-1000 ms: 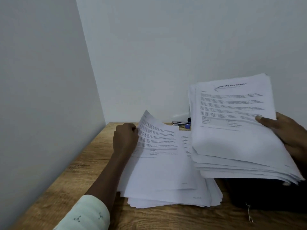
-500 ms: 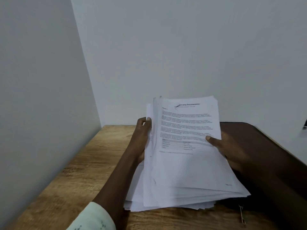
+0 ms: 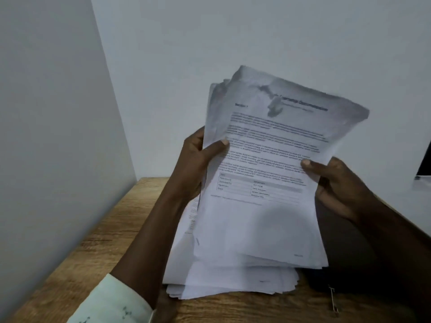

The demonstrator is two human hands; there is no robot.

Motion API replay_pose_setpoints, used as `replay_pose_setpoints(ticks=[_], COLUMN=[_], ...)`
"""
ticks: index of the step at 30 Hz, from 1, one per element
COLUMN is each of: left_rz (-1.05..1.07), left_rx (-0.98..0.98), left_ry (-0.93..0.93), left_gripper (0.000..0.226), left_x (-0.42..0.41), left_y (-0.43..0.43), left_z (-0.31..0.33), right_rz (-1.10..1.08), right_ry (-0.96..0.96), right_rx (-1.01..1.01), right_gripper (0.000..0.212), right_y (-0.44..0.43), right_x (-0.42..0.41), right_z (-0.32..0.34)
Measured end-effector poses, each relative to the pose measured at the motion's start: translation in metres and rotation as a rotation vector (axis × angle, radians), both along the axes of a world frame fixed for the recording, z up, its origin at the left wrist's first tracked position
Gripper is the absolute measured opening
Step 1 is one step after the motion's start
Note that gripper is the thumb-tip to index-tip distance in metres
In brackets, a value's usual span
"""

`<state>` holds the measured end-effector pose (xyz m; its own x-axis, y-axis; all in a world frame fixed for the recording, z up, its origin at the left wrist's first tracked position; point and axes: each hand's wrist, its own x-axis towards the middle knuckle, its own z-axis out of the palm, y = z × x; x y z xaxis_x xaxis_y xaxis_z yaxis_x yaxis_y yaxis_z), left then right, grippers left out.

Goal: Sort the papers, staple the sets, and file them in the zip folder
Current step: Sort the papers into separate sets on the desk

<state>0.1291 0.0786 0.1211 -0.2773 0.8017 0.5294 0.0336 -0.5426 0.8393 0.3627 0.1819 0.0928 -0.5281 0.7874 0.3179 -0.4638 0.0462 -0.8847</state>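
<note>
Both sides gripped: left hand (image 3: 198, 164), right hand (image 3: 338, 185) curled fingers (image 3: 219, 145) round paper stack (image 3: 256, 224) | tapping it square on tabletop (image 3: 112, 234) looked wise.

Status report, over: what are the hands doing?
Left hand, right hand grip paper stack. Stack tilted up above wooden desk. Dark zip folder under right arm.

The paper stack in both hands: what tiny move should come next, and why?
Probably tap the paper stack on the table to square it: left hand and right hand grip its sides, and its sheets fan out unevenly at the bottom.
</note>
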Motion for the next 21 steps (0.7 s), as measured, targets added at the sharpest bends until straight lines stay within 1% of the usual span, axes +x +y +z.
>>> replay_pose_setpoints(ticks=[2,4,6,8,10,12,14,15,17,18,19,21], left_rz=[0.049,0.088,0.14,0.174,0.188,0.195,0.206,0.215,0.236,0.241,0.244,0.265], left_rx=[0.069,0.14,0.183,0.202,0.209,0.202,0.166,0.135,0.053,0.017,-0.013,-0.062], left_ry=[0.082,0.081,0.058,0.042,0.027,0.023,0.021,0.025,0.033,0.028,0.021,0.007], left_gripper=[0.022,0.022,0.017,0.014,0.014,0.014,0.013,0.013,0.021,0.025,0.027,0.025], left_x=[0.004,0.006,0.005,0.006,0.007,0.007,0.003,0.0,-0.004,-0.006,-0.008,-0.011], left_y=[-0.003,-0.005,-0.004,-0.003,-0.003,-0.003,-0.001,0.001,0.004,0.006,0.007,0.012], left_z=[0.013,0.023,0.026,0.026,0.025,0.021,0.014,0.008,-0.009,-0.018,-0.028,-0.043], right_rz=[-0.201,-0.41,-0.527,-0.582,-0.571,-0.522,-0.44,-0.379,-0.246,-0.217,-0.222,-0.266], right_ry=[0.015,0.004,0.027,0.046,0.063,0.078,0.05,0.017,-0.045,-0.067,-0.086,-0.136], right_rx=[0.125,0.305,0.421,0.488,0.501,0.462,0.407,0.378,0.305,0.279,0.268,0.286], right_gripper=[0.029,0.026,0.028,0.031,0.029,0.027,0.027,0.029,0.04,0.043,0.041,0.03], right_y=[-0.006,-0.014,-0.018,-0.021,-0.022,-0.019,-0.012,-0.009,-0.004,-0.002,0.0,0.003], right_x=[-0.002,-0.005,-0.009,-0.014,-0.019,-0.025,-0.029,-0.031,-0.034,-0.036,-0.037,-0.041], right_z=[0.012,0.025,0.032,0.037,0.04,0.037,0.027,0.021,0.006,-0.001,-0.006,-0.012])
